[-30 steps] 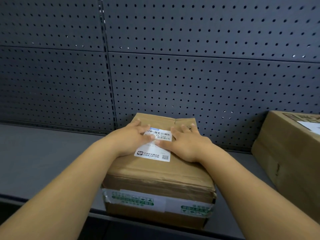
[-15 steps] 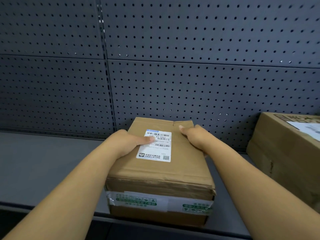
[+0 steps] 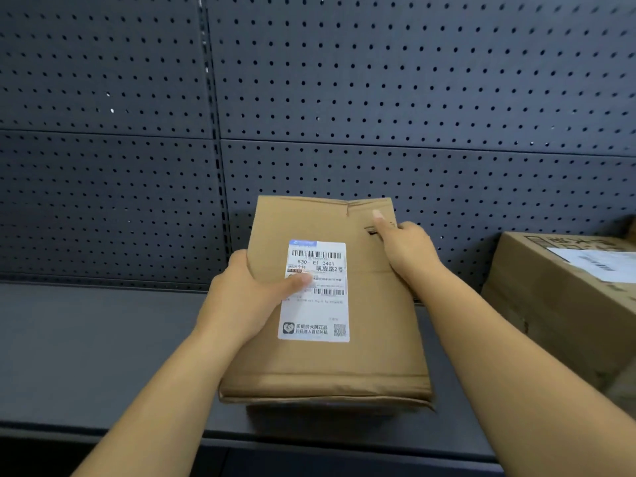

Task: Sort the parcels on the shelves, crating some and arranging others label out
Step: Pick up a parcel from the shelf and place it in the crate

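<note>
1. The box (image 3: 361,339) is tilted up at the front of the shelf (image 3: 86,356), with its label (image 3: 315,304) facing the camera.
2. The left hand (image 3: 237,301) grips its left edge, thumb on the label.
3. The right hand (image 3: 409,249) grips its upper right edge.

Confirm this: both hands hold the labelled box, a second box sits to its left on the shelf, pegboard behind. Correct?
One error. The second box sits to the right of the labelled box, not its left; the head view shows it at the right edge of the shelf. The rest stands: left hand and right hand both hold the labelled box, with the pegboard behind.
</note>
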`<state>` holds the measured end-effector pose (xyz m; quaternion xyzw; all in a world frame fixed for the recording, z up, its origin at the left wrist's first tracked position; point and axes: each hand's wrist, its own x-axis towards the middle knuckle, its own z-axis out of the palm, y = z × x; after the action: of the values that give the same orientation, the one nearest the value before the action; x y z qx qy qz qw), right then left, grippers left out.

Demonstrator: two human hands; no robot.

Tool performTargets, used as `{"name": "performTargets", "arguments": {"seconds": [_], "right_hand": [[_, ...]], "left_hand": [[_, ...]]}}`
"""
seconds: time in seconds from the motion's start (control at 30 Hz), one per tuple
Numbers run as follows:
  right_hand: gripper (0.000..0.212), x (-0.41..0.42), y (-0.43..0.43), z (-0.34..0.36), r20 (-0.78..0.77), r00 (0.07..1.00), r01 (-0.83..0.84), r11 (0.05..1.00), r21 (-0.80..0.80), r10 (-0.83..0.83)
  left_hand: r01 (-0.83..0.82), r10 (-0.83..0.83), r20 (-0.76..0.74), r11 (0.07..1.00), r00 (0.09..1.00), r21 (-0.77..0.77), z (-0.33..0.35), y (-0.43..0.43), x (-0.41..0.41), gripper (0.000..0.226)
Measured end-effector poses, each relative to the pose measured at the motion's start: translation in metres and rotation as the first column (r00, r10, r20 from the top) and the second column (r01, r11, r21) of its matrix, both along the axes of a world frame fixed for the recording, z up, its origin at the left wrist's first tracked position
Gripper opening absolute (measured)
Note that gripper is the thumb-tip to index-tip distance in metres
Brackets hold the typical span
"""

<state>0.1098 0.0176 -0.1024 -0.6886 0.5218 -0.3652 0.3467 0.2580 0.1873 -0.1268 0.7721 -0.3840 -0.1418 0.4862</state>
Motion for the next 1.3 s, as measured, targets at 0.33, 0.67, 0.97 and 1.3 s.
{"name": "performTargets", "arguments": {"seconds": [0.33,0.67,0.97,1.3], "right_hand": [[0.034,-0.004,0.071,0.023,0.136,0.991,0.045,0.92,-0.389,0.009],[0.03,-0.067,0.132,0.038,0.177,0.966,0.255,0.828,-0.499,-0.191],[0.049,-0.149,0.201,0.035,0.234,0.852,0.52,0.705,-0.482,-0.469],[0.025,-0.257,0.28,0.001,0.299,0.665,0.74,0.552,-0.384,-0.684]], "left_hand": [[0.046,-0.058,-0.023,0.934,0.998,-0.354,-0.025,0.026,0.003,0.082],[0.239,-0.275,-0.004,0.844,0.961,-0.479,-0.016,0.046,-0.035,0.079],[0.479,-0.526,0.04,0.738,0.85,-0.475,-0.018,0.063,-0.096,0.089],[0.724,-0.769,0.049,0.576,0.637,-0.38,-0.039,0.077,-0.201,0.098]]}}
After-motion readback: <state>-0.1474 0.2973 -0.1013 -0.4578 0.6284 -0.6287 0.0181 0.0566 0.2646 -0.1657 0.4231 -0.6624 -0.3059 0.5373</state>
